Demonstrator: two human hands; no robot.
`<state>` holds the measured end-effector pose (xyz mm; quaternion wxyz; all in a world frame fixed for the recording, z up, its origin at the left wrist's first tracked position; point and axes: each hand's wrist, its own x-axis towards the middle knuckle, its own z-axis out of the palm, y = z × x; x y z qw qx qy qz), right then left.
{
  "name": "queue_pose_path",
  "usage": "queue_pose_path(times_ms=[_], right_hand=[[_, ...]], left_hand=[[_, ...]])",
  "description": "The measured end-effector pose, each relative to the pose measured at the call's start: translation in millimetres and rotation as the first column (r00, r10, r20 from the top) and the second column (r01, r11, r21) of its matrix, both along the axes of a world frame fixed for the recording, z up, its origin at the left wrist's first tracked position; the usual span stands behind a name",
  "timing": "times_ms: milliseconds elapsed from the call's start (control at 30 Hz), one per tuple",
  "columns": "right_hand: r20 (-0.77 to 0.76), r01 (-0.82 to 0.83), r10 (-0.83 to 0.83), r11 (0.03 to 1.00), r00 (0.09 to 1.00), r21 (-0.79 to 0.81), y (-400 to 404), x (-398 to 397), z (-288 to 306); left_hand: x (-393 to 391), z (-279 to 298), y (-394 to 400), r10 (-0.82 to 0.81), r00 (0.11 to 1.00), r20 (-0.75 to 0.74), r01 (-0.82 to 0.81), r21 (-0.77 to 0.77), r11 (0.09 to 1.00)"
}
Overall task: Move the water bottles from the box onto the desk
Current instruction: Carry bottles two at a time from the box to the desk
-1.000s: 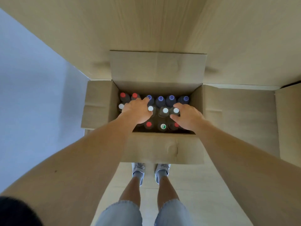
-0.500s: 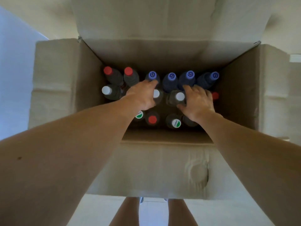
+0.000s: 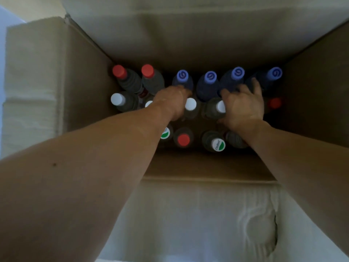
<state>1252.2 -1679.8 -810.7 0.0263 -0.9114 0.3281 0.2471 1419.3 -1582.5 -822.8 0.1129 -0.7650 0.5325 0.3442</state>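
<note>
An open cardboard box (image 3: 90,76) holds several upright water bottles with red, white, blue and green-and-white caps. Both my arms reach down into it. My left hand (image 3: 172,103) is between a blue-capped bottle (image 3: 182,76) in the back row and a white-capped bottle (image 3: 190,104). Its back faces the camera and its fingers are hidden below. My right hand (image 3: 243,105) lies with spread fingers against the shoulder of another blue-capped bottle (image 3: 237,72). Its thumb side is next to a second white-capped bottle (image 3: 220,106). The desk is out of view.
The box flaps stand out on all sides: the near flap (image 3: 198,220) below my arms, the left flap (image 3: 32,76) and the far flap (image 3: 188,19). A pale wall strip (image 3: 5,17) shows at the upper left.
The camera has come closer over the box, which now fills the view. Both hands have gone deeper among the bottles, and my right fingers have spread towards the back row.
</note>
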Motion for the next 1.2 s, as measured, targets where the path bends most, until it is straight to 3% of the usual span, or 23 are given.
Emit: queue_pose_path(times_ms=[233,333,400,467,567,800,967,1200], right_hand=[[0.077,0.042,-0.040,0.999,0.996,-0.019,-3,1,-7],[0.161,0.034,-0.049,0.995,0.986,0.094,-5,1,3],[0.253,0.087,-0.159,0.959,0.954,0.271,-10,-2,21],[0.302,0.171,-0.369,0.835,0.879,0.522,-19,-5,49],[0.237,0.229,-0.625,0.571,0.744,0.789,-28,-3,99],[0.066,0.203,-0.891,0.173,0.449,0.964,-45,8,231],[0.043,0.129,-0.963,0.080,0.266,0.988,-48,23,332],[0.010,0.148,-0.988,0.032,0.152,0.988,-51,33,458]], left_hand=[[-7,-8,4,0.114,0.984,-0.133,-0.129,-0.106,0.986],[-1,4,5,0.194,0.946,-0.259,-0.237,-0.146,0.961],[5,24,6,0.274,0.896,-0.350,-0.338,-0.137,0.931],[11,49,3,0.381,0.803,-0.457,-0.468,-0.089,0.879],[20,97,-1,0.499,0.638,-0.586,-0.618,-0.003,0.786],[31,225,-13,0.555,0.292,-0.779,-0.781,0.140,0.608],[25,328,-27,0.517,0.179,-0.837,-0.814,0.169,0.556],[21,460,-44,0.491,0.055,-0.870,-0.722,0.305,0.621]])
